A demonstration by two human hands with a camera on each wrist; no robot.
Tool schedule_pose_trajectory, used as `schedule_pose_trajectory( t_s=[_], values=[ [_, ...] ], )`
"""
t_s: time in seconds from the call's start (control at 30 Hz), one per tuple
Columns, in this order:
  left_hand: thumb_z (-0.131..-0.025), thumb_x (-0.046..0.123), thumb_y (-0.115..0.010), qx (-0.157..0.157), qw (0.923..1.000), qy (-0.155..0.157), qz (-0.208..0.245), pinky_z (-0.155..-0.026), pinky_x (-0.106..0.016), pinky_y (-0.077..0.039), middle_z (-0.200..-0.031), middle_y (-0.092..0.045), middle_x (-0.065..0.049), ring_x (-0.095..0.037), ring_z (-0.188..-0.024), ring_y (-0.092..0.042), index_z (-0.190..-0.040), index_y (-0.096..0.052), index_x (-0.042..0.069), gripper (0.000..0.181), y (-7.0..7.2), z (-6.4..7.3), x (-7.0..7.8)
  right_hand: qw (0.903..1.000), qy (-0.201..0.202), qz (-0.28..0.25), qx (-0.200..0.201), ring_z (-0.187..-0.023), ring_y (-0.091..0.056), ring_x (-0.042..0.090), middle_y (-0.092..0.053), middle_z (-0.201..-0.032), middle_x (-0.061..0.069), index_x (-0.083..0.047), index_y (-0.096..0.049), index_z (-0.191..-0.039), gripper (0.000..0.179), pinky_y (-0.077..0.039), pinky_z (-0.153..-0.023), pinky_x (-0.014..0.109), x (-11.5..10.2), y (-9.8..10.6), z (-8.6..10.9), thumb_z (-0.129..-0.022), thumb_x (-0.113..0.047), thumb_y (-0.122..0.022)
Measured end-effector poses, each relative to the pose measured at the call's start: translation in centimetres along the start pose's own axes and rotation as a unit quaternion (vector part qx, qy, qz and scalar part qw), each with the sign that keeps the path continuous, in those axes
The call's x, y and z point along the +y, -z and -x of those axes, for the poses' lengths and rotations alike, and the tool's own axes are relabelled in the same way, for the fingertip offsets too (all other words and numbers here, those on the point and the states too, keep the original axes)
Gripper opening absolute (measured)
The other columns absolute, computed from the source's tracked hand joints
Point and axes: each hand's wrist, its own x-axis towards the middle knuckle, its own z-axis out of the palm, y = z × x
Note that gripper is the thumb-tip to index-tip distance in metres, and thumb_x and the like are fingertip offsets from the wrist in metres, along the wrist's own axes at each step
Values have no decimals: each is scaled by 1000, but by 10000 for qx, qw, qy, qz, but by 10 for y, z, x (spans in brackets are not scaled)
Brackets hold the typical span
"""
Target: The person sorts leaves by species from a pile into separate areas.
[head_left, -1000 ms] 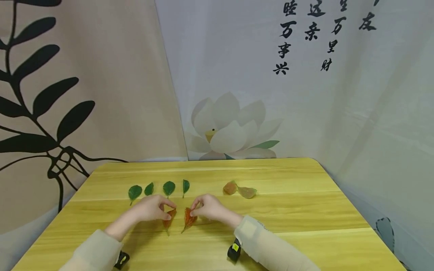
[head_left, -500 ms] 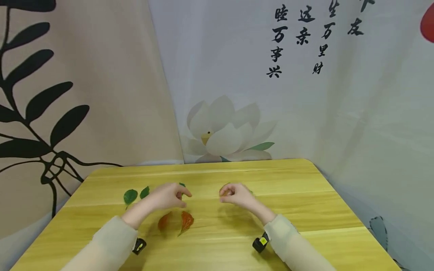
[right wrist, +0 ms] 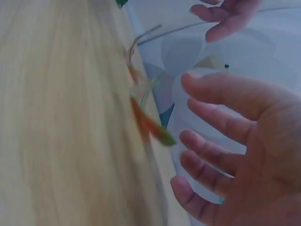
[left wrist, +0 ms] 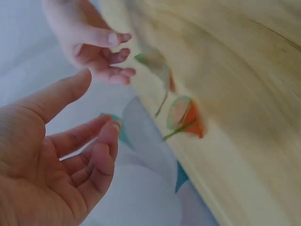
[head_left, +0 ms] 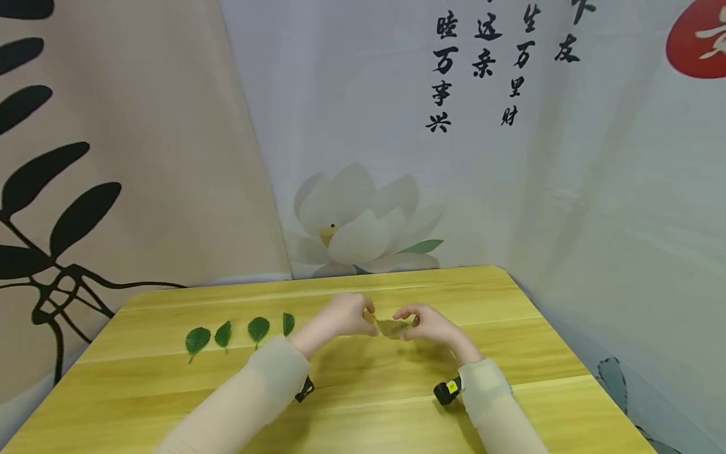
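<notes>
Two yellowish-green leaves with reddish parts lie on the table in front of my hands; one leaf (head_left: 392, 328) shows between them, the other is mostly hidden by my left hand in the head view. My left hand (head_left: 353, 315) is over the left end of the pair, thumb and fingers apart. From the right, my right hand (head_left: 428, 325) curves around the other leaf's tip with a gap between thumb and fingers. Both wrist views show the near leaf (left wrist: 186, 115) (right wrist: 150, 125) lying free of the fingers. The orange-red leaves are hidden behind my left sleeve (head_left: 249, 391).
Several green leaves (head_left: 258, 329) lie in a row on the left of the wooden table (head_left: 368, 416). Behind the table's back edge hangs a printed curtain (head_left: 363, 94) with a lotus and characters. A black wrist device (head_left: 447, 392) sits under my right wrist.
Both hands have left the orange-red leaves and moved right to the yellowish leaves, the left hand crossing past the green row. The head view has swung slightly right.
</notes>
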Motion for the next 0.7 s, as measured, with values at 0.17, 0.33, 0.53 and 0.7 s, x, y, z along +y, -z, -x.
schedule_pose_trajectory(
  t_s=[0.17, 0.33, 0.53, 0.7],
  values=[
    [-75, 31, -84, -228, 9984, 495, -171, -83, -41, -52, -104, -68, -9, -27, -95, -63, -108, -68, 1, 48, -16, -22, 2, 9999, -13, -3, -155, -70, -44, 15, -52, -128, 18, 1, -56, -131, 56, -43, -61, 28, 13, 2, -2, -76, 4, -66],
    [-75, 27, -85, -510, 9950, 855, -68, -64, -31, -52, -90, -66, -1, -16, -69, -59, -103, -70, 5, 39, -27, -33, -6, 9996, -111, -198, -154, -66, -42, 13, -54, -129, 14, -3, -59, -130, 54, -40, -58, 26, 19, 1, -5, -77, 9, -59],
    [-74, 28, -85, -621, 9922, 1079, -102, -57, -28, -44, -76, -57, 1, -15, -64, -50, -85, -62, 9, 32, -38, -44, -17, 9999, -112, -37, -120, -80, -50, 18, -61, -122, 7, -8, -68, -118, 48, -45, -69, 31, 27, -2, -11, -75, 10, -60],
    [-74, 25, -85, -565, 9934, 994, -126, -67, -35, -48, -83, -59, -5, -22, -75, -56, -90, -61, 5, 36, -38, -51, -25, 9999, -113, 100, -64, -104, -53, 22, -63, -112, 0, -13, -72, -110, 40, -47, -83, 39, 28, 0, -16, -75, 7, -64]
  ],
)
